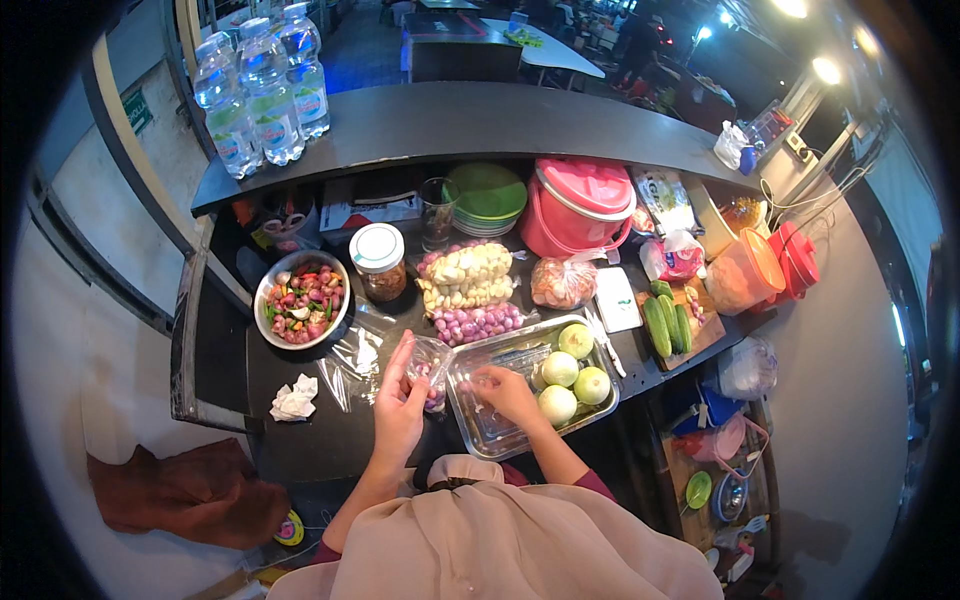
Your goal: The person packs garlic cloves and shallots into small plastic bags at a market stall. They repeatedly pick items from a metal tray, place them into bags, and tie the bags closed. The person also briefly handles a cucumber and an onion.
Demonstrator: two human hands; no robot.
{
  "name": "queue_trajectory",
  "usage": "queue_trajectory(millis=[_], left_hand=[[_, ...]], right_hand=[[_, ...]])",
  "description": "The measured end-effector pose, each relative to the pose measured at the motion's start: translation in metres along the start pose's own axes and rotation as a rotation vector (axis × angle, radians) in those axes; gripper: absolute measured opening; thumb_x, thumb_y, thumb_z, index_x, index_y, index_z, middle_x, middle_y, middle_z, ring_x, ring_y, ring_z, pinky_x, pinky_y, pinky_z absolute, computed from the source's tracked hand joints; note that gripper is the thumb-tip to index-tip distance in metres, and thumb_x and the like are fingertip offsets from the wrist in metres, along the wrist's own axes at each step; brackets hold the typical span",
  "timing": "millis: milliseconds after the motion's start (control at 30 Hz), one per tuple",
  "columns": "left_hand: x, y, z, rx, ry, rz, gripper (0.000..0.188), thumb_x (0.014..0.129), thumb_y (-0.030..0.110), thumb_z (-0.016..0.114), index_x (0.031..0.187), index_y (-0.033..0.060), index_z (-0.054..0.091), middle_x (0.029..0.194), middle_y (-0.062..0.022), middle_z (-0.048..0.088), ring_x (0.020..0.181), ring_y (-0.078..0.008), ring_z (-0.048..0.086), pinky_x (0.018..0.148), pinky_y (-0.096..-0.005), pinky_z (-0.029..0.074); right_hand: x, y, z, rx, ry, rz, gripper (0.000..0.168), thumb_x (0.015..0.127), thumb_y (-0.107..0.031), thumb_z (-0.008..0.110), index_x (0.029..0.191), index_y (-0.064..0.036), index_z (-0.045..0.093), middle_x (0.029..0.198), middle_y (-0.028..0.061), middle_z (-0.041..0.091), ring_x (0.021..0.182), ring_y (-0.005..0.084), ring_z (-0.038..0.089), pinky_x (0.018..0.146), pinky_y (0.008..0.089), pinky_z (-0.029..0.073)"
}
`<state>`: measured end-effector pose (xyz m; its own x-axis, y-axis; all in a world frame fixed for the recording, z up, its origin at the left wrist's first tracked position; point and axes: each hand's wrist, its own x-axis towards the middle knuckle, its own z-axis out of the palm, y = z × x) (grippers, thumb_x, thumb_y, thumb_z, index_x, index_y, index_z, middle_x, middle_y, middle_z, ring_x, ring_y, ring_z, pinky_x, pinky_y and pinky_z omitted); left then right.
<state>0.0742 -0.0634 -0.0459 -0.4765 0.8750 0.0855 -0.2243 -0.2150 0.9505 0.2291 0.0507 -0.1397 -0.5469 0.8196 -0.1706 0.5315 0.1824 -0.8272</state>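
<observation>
My left hand (pixel 399 420) holds a clear plastic bag (pixel 433 354) upright, with a few shallots (pixel 435 399) in its lower part. To its right, my right hand (pixel 513 399) reaches over a rectangular metal tray (pixel 484 442), fingertips bent together near its left side. Small reddish pieces show by those fingertips, but whether they are gripped is unclear. Several peeled onions (pixel 559 369) lie in the tray's right half. Behind the tray are a filled bag of shallots (pixel 480 322) and bags of peeled garlic (pixel 469 264). Flat clear plastic bags (pixel 352 358) lie left of my left hand.
A metal bowl (pixel 259 319) of shallots and chillies stands at left, near a lidded jar (pixel 377 259) and crumpled tissue (pixel 295 397). A knife (pixel 613 352) lies by the tray's right edge. Cucumbers (pixel 658 330) rest on a wooden board (pixel 709 337). A raised shelf (pixel 480 124) overhangs the back.
</observation>
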Motion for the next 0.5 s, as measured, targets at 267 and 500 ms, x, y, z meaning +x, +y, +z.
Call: queue_trajectory(millis=[267,500], left_hand=[[0.002,-0.001,-0.005,0.012,0.030,0.000,0.050,0.083,-0.008,0.044,0.132,-0.0002,0.035,0.143,-0.0082,0.027,0.082,-0.0037,0.051,0.068,-0.0185,0.046],[0.000,-0.001,-0.005,0.011,0.026,-0.012,0.050,0.083,-0.005,0.045,0.132,0.0007,0.036,0.143,-0.0076,0.027,0.082,-0.0027,0.050,0.067,-0.0186,0.046]], right_hand=[[0.008,0.006,-0.017,0.747,-0.056,0.086,0.016,0.082,-0.013,0.062,0.094,-0.002,0.061,0.066,0.0035,0.057,0.052,0.0081,0.052,0.048,0.0215,0.042],[0.002,0.032,0.003,-0.183,0.147,-0.274,0.013,0.077,-0.012,0.066,0.084,-0.001,0.061,0.067,0.0065,0.057,0.059,0.0140,0.055,0.059,0.0289,0.049]])
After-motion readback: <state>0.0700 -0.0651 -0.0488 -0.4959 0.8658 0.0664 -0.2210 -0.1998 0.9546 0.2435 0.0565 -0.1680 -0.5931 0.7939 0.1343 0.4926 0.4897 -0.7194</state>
